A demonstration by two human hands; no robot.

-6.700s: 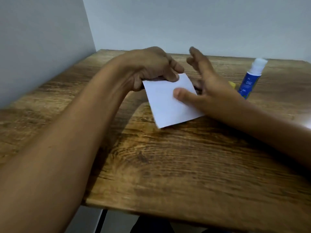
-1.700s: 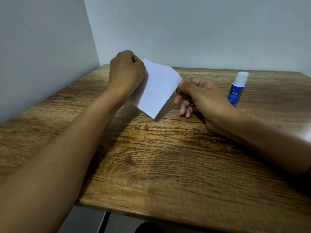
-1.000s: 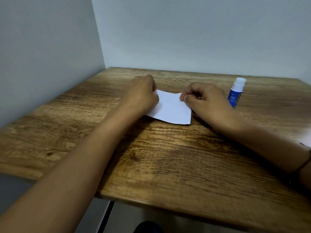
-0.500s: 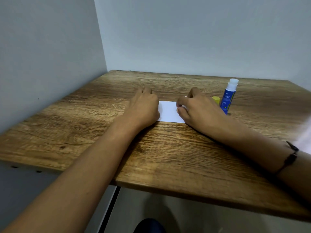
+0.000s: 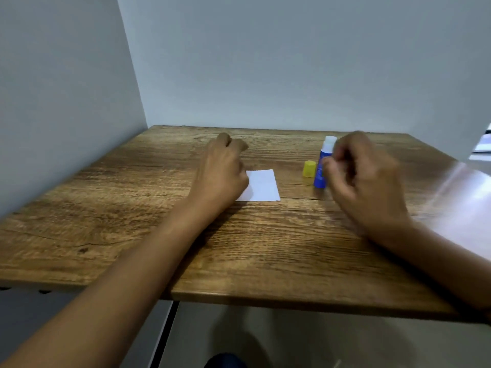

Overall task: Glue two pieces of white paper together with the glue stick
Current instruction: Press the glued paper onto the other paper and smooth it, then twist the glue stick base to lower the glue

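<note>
Two bare forearms reach forward from the near edge across a wooden worktop (image 5: 265,248) with a dark, strongly grained surface. The left hand (image 5: 221,172) rests on the left part of a small white paper (image 5: 263,185) that lies flat near the middle of the worktop; its fingers are curled under, knuckles up, and whether they pinch the sheet or only press it cannot be told. To the right, the right hand (image 5: 364,179) is blurred, hovering just above the worktop with its fingers loosely curled and holding nothing that can be seen. Just beyond its fingertips stands an upright blue glue stick (image 5: 322,166), its white glue end uncovered. The stick's yellow cap (image 5: 309,169) sits on the worktop just to its left, between the stick and the paper. Plain pale walls (image 5: 292,62) meet in a corner behind the far left edge.
</note>
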